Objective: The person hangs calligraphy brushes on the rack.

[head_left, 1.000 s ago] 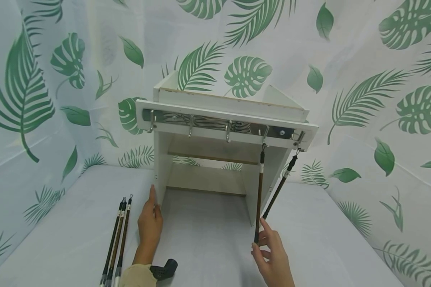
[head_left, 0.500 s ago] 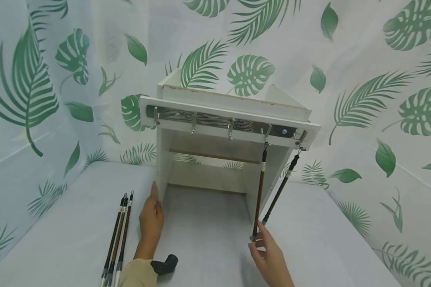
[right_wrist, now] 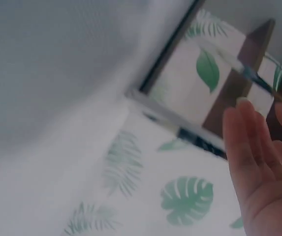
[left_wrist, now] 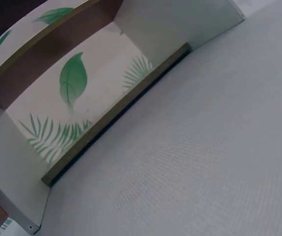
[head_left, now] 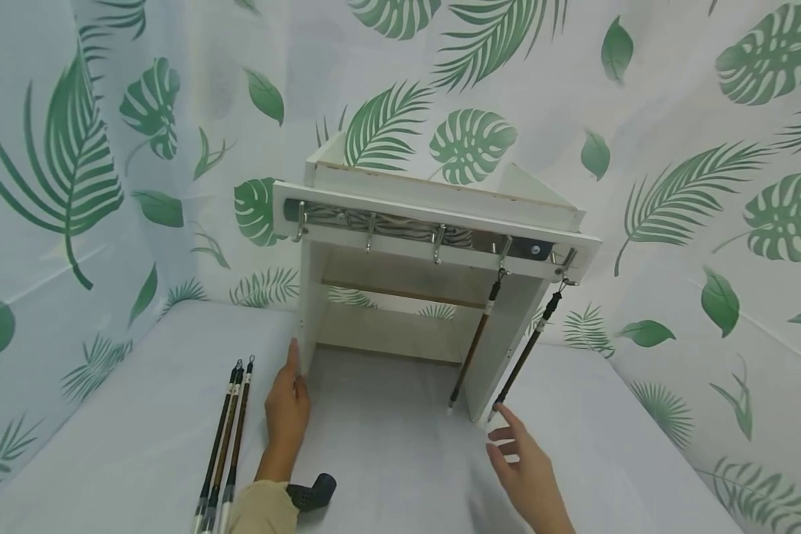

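Two calligraphy brushes hang by their loops from the rack's right-hand hooks in the head view. One brush [head_left: 475, 337] slants down leftward from the fourth hook; the other brush [head_left: 529, 348] hangs on the last hook. My right hand [head_left: 529, 471] is just below that last brush, its index fingertip at or near the brush's lower end; contact is unclear. In the right wrist view my right hand [right_wrist: 261, 172] has its fingers extended, gripping nothing. My left hand [head_left: 287, 408] rests against the left side panel [head_left: 312, 311] of the white rack [head_left: 434, 194].
Three more brushes [head_left: 230, 423] lie side by side on the white tabletop [head_left: 380, 460], left of my left arm. Further hooks [head_left: 370, 231] line the rack's front rail. Behind stands a leaf-patterned curtain [head_left: 507, 59]. A black device [head_left: 314, 493] sits at my left wrist.
My right hand has let go of the fourth hook's brush and shifted right. That brush has swung back and leftward. My left hand stays at the panel, while the head view shifts slightly.
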Demonstrator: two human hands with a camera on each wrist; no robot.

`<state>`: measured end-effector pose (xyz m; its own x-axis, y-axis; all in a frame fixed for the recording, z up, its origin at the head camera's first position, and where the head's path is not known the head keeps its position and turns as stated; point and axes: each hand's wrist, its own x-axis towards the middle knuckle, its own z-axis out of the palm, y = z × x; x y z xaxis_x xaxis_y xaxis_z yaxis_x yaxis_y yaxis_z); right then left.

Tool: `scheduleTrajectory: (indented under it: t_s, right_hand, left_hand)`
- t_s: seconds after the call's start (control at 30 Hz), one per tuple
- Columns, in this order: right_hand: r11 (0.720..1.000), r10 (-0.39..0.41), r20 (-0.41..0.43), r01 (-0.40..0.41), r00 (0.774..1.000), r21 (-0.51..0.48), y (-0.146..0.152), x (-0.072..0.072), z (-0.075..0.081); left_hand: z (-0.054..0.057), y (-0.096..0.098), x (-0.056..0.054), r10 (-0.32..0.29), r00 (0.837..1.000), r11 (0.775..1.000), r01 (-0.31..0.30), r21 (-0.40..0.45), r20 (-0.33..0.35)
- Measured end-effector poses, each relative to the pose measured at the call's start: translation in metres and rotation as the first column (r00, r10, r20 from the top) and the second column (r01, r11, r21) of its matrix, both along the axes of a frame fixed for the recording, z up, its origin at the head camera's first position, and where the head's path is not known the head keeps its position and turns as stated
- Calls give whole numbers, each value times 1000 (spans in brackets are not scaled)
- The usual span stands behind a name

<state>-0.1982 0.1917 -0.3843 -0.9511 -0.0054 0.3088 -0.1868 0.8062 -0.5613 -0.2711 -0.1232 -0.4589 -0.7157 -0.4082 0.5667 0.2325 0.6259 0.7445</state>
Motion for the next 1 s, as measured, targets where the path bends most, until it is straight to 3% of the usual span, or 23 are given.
scheduleTrajectory:
  t_s: [0.1, 0.17, 0.3, 0.5, 0.6, 0.77, 0.9, 1.0]
  right_hand:
    - [992, -106, -147, 94, 983, -84, 9, -12, 16]
    - [977, -170, -202, 137, 965, -165, 14, -21, 25]
    - [939, -239, -215, 169, 947, -300, 24, -36, 35]
    - [906, -261, -201, 168, 944, -388, 35, -59, 40]
    - [895, -218, -166, 130, 962, -426, 37, -71, 37]
    - [883, -81, -81, 34, 993, -468, 41, -88, 30]
    - [881, 40, -71, -68, 997, -469, 38, -101, 25]
    - [896, 104, -90, -133, 990, -424, 30, -108, 18]
  left_hand:
    - [1, 0, -1, 19, 999, 999, -20, -28, -39]
    - [1, -1, -2, 28, 998, 999, -31, -44, -64]
    - [-1, -2, -2, 28, 995, 998, -34, -59, -93]
    - [-2, 0, -3, 9, 995, 999, -12, -33, -96]
    - [-7, -1, -1, 18, 997, 1000, -20, -21, -77]
    - [-11, 1, 1, 49, 997, 998, -51, -35, -57]
    - [-7, 0, -3, 33, 998, 998, -36, -54, -53]
    - [-5, -3, -3, 32, 999, 997, -34, -64, -33]
